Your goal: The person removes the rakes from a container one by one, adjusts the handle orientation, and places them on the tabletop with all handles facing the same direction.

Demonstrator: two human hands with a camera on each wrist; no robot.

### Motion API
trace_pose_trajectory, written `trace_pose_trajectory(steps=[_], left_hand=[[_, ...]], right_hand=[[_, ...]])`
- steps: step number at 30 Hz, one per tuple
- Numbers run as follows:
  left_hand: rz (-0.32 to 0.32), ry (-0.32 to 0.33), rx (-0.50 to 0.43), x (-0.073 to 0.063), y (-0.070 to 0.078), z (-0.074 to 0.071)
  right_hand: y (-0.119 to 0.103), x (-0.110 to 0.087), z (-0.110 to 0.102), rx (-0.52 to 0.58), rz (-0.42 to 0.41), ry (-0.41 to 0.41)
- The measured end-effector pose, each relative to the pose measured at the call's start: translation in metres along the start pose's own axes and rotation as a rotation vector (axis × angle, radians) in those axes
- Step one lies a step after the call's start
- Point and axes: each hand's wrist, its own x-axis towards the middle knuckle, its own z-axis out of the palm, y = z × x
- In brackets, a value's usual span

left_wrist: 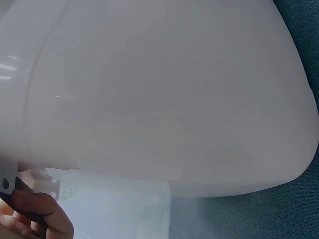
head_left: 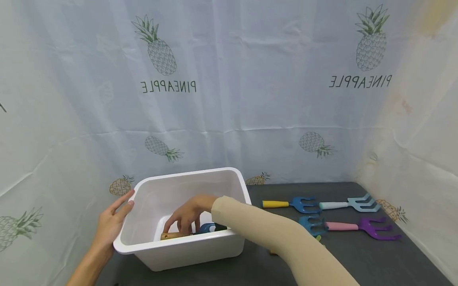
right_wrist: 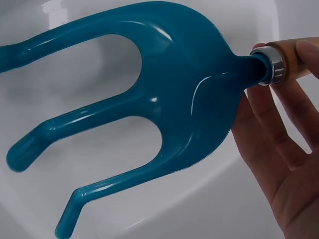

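A white plastic tub stands on the dark table, its left side toward my left hand. The thumb and fingers of that hand grip the tub's rim, seen also at the lower left of the left wrist view. Inside the tub, my right hand holds a garden hand fork by its wooden handle. The fork's teal-blue head has three tines, and a metal collar joins it to the handle. In the head view the tub's front wall hides part of the fork.
Right of the tub lie a yellow-handled blue fork, a pale blue fork, a pink-handled purple fork and another blue fork, partly behind the right sleeve. Pineapple-print curtains enclose the table.
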Motion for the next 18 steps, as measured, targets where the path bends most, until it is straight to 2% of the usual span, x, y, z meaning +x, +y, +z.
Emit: trace_pose_trajectory(steps=[18], left_hand=[[0.007, 0.001, -0.037, 0.003, -0.003, -0.002]], right_hand=[[-0.003, -0.011, -0.017, -0.06, -0.11, 0.132]])
